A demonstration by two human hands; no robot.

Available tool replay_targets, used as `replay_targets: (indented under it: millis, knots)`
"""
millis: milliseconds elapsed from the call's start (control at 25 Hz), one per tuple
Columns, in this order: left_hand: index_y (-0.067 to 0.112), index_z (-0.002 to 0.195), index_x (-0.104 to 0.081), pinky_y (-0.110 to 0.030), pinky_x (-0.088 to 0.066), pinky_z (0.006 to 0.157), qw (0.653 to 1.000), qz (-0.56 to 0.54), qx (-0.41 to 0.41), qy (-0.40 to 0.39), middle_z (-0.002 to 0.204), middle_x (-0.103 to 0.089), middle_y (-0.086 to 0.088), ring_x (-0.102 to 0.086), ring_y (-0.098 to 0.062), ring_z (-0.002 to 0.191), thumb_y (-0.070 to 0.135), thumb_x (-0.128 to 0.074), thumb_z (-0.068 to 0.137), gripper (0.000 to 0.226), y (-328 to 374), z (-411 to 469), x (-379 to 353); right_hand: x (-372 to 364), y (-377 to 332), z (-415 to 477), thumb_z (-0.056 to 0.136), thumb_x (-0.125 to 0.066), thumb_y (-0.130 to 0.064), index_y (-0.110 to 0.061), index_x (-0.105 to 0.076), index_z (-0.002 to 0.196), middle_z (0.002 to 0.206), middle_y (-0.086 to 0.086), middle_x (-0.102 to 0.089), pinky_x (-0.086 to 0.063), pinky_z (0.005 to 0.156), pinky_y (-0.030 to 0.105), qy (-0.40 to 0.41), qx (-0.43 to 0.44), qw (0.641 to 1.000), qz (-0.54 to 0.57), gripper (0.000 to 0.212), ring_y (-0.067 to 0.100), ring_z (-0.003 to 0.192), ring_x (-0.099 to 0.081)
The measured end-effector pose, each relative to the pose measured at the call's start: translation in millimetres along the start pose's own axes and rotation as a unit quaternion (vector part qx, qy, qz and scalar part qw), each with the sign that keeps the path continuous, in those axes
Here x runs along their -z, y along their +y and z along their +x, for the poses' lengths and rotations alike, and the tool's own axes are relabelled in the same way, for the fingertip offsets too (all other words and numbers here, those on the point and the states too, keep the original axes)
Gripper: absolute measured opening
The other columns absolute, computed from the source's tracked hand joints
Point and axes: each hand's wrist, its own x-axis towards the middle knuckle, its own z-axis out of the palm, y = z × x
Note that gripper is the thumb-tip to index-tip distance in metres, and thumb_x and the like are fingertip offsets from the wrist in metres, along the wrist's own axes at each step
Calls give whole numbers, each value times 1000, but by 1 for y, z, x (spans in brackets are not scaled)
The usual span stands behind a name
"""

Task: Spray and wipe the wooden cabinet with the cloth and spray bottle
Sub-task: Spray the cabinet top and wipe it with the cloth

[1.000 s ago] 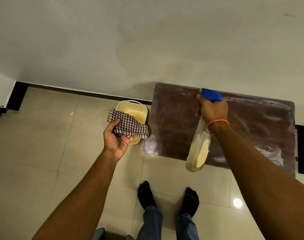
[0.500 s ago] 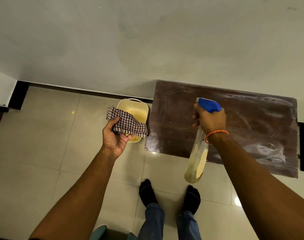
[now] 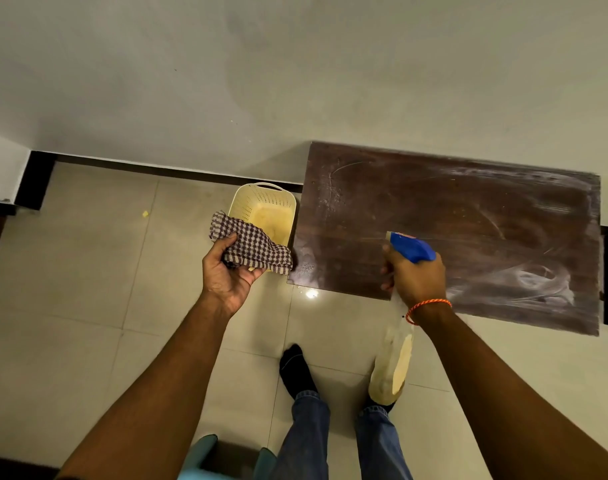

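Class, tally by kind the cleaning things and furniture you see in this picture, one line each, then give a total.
Checked brown-and-white cloth, in the left hand: 1
Clear spray bottle with blue trigger head, in the right hand: 1
Dark wooden cabinet top: 1
Cream perforated plastic basket: 1
Total: 4

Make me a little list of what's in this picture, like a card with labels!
left hand: holds a checked cloth, bunched up
right hand: grips a spray bottle by its blue head, nozzle toward the cabinet
cabinet: dark brown wood top against the wall, with whitish smears, mostly on its right side
basket: pale yellow, on the floor left of the cabinet, partly behind the cloth
floor: light tiles
feet: dark socks, blue jeans
wrist: orange band on the right one
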Motion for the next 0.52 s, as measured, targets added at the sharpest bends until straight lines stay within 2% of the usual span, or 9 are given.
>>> replay_targets:
  millis: [80, 200, 520]
  knots:
    - [11, 129, -60, -55, -56, 96, 1000, 5, -2, 3, 121, -69, -13, -65, -33, 116, 21, -54, 97, 34, -3, -1, 4, 1, 18, -7, 93, -67, -26, -9, -64, 81, 63, 10, -65, -52, 50, 29, -8, -7, 1000, -18, 21, 19, 46, -61]
    - [12, 131, -60, -55, -52, 101, 1000, 11, -6, 15, 124, -68, -13, -64, -33, 119, 21, -55, 96, 36, -7, -2, 11, 2, 37, -19, 92, -69, -30, -9, -66, 89, 67, 12, -69, -52, 47, 25, -23, -18, 999, -23, 21, 20, 47, -63]
    - [9, 139, -56, -59, -44, 109, 999, 21, -12, 41, 130, -65, -14, -60, -35, 124, 19, -57, 94, 46, -25, -6, 21, 4, 69, -39, 91, -70, -19, -3, -68, 89, 71, 19, -69, -51, 45, 21, -60, -35, 997, -27, 16, 22, 49, -62]
